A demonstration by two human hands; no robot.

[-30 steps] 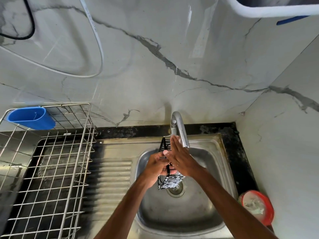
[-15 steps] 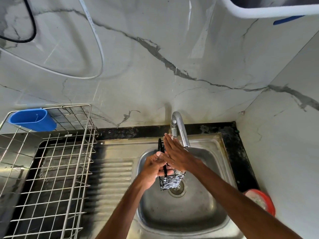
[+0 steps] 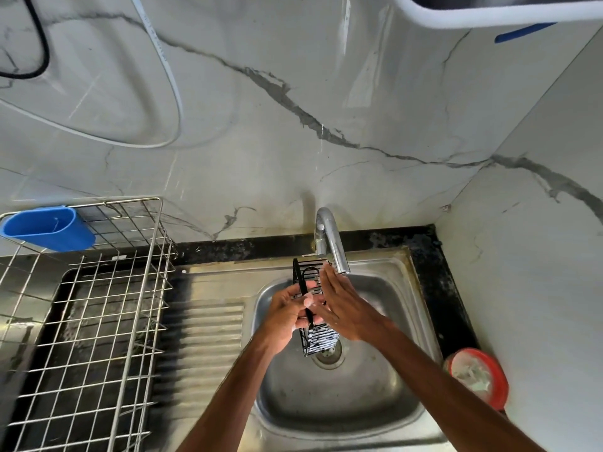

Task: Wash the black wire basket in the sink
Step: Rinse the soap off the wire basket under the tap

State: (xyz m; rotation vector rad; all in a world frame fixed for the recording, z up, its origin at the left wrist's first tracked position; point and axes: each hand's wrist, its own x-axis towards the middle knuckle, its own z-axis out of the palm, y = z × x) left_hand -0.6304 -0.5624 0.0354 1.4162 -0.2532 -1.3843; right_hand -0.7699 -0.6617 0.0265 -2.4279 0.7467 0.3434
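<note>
Over sink (image 3: 326,402) | left hand (image 3: 287,313) grips basket (image 3: 321,342) | right hand (image 3: 342,308) flat | cable (image 3: 164,60): illegible

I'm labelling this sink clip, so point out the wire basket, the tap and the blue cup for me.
basket (image 3: 321,342), head view, lower end of its slatted side.
tap (image 3: 334,246), head view, middle of the spout.
blue cup (image 3: 49,233), head view, its front wall.

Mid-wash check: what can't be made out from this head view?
- black wire basket: middle hidden by left hand and right hand, head view.
- Whether faucet runs: stream too faint, head view.
- red-rimmed container: contents blurred, head view.
</note>
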